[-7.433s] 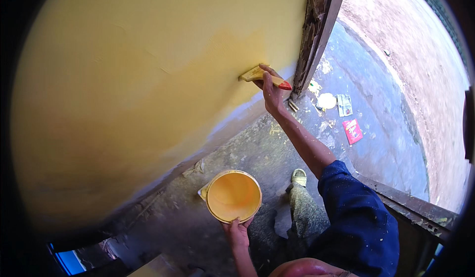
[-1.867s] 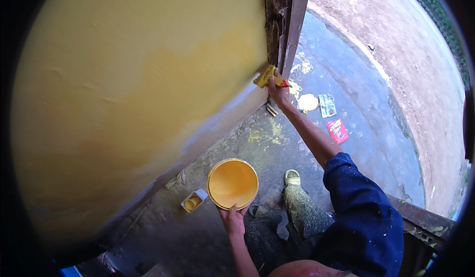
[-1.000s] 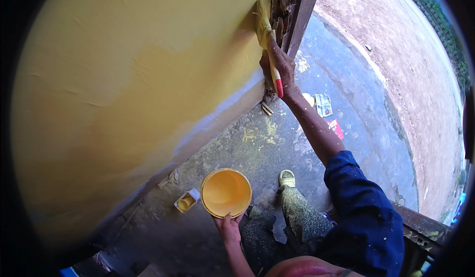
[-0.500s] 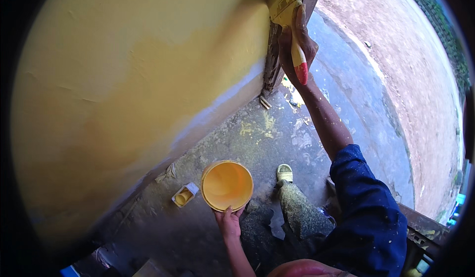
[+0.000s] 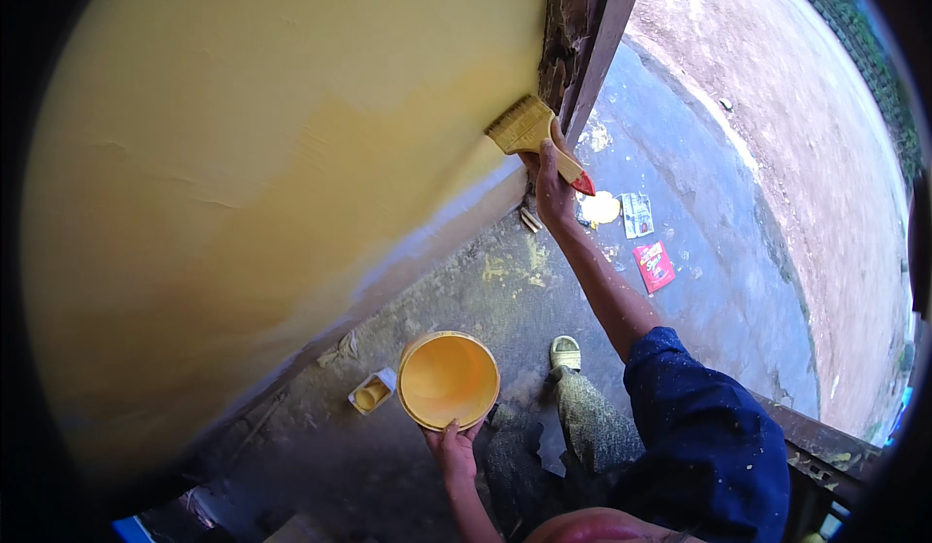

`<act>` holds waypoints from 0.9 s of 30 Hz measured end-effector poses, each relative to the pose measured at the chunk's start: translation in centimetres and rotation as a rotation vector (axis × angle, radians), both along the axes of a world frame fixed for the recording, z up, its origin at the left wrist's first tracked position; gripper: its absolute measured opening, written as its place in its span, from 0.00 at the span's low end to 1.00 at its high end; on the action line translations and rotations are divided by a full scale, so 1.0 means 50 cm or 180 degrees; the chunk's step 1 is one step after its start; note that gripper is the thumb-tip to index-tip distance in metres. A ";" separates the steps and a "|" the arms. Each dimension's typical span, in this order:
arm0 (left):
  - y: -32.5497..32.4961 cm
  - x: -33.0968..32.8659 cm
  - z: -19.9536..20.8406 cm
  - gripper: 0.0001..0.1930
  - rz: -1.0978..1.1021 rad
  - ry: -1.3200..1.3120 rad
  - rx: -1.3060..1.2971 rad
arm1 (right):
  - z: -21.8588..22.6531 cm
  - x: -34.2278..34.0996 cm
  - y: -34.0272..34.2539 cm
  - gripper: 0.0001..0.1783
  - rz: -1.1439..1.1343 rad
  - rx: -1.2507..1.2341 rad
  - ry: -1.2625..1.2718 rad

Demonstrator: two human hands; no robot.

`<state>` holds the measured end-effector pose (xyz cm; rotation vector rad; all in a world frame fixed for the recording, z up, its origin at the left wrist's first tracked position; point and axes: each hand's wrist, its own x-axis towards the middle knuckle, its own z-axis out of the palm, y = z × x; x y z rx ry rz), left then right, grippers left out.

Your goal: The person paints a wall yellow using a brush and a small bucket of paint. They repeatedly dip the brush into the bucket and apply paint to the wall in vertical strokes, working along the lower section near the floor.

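My right hand (image 5: 553, 182) grips a wide paintbrush (image 5: 525, 126) with a pale handle and a red tip. Its bristles, coated in yellow, are at the yellow-painted wall (image 5: 320, 106), close to the dark wooden post at the wall's end. Low in front of me, my left hand (image 5: 452, 449) holds a round bucket (image 5: 412, 414) by its near rim, thumb over the edge. Yellow-orange paint coats the bucket's inside. A pale bluish-white strip (image 5: 417, 223) runs along the wall beneath the yellow.
A weathered wooden post (image 5: 604, 38) rises at the wall's end. On the floor lie a small white container (image 5: 384, 380), a red packet (image 5: 654, 265), a printed sachet (image 5: 637, 215) and a yellow paint spill (image 5: 602, 207). My sandalled foot (image 5: 565, 353) stands beyond the bucket.
My right hand has brought the brush down and toward me, from high beside the post to the wall's lower edge. The packets on the floor have come into sight. The bucket stays in my left hand.
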<state>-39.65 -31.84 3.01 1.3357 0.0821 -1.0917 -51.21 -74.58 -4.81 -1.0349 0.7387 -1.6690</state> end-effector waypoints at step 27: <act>-0.004 -0.038 0.092 0.34 0.0087 -0.0096 -0.0131 | 0.098 0.025 -0.019 0.29 -0.0029 0.1250 -0.0272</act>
